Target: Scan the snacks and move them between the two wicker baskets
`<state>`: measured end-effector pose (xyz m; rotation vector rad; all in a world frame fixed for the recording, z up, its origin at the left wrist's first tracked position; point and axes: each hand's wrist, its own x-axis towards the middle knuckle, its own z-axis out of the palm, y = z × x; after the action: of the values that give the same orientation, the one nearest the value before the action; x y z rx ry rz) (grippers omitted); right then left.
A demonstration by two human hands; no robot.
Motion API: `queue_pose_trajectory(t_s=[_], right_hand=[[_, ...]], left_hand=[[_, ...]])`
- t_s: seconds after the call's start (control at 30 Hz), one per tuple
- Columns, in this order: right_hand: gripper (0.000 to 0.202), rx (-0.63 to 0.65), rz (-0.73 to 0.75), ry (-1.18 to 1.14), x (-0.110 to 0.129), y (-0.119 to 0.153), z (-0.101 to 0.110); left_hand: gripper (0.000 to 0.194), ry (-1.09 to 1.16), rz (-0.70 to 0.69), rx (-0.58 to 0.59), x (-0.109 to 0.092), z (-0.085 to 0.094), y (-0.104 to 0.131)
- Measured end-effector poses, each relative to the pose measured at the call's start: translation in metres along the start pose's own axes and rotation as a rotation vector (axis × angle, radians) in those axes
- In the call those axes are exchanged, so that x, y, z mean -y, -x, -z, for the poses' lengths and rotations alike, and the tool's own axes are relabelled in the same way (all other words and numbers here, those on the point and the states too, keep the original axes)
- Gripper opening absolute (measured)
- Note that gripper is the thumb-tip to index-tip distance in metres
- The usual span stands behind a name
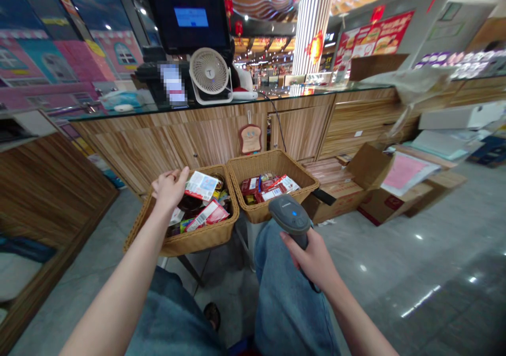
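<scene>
My left hand [169, 185] is over the left wicker basket [197, 245], its fingers curled; what they hold, if anything, is hidden. Beside its thumb lies a white and red packet [201, 185], tilted on top of other packets. A pink and white packet [208, 215] rests lower in the same basket. My right hand [312, 256] grips the handle of a dark grey barcode scanner [290, 213], which has a blue light on top and is above my right knee. Right behind the scanner, the right wicker basket [253, 214] holds red and white packets [272, 188].
Behind the baskets is a wooden counter [174, 140] with a monitor [190, 18], a white fan [209, 74] and a lit phone [173, 84]. Cardboard boxes [340, 198] and papers [411, 172] are on the right. A wooden cabinet [43, 187] stands at the left.
</scene>
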<state>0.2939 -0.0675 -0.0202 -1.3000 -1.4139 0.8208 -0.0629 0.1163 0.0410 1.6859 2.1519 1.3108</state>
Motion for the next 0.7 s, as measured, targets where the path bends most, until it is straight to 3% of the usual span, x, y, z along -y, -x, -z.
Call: queue_pose_trajectory(t_s=[0.1,0.23,0.4,0.53,0.7], right_hand=[[0.036,-0.017,-0.016,-0.018,0.001,-0.001,0.001],[0.043,-0.019,-0.071,-0.059,0.002,-0.001,0.002],[0.044,0.105,-0.145,-0.201,-0.004,0.001,0.001],[0.049,0.178,-0.190,-0.328,-0.017,0.001,-0.004],[0.049,0.169,-0.237,-0.417,-0.033,0.000,-0.009]], left_hand=[[0.068,-0.195,0.021,-0.033,-0.007,0.003,0.006],[0.065,-0.232,-0.278,0.073,-0.031,-0.022,0.016],[0.088,-0.336,-0.656,0.493,-0.073,-0.089,0.005],[0.120,-0.511,-0.704,0.843,-0.100,-0.149,-0.013],[0.125,-0.765,-0.712,1.009,-0.108,-0.203,-0.035]])
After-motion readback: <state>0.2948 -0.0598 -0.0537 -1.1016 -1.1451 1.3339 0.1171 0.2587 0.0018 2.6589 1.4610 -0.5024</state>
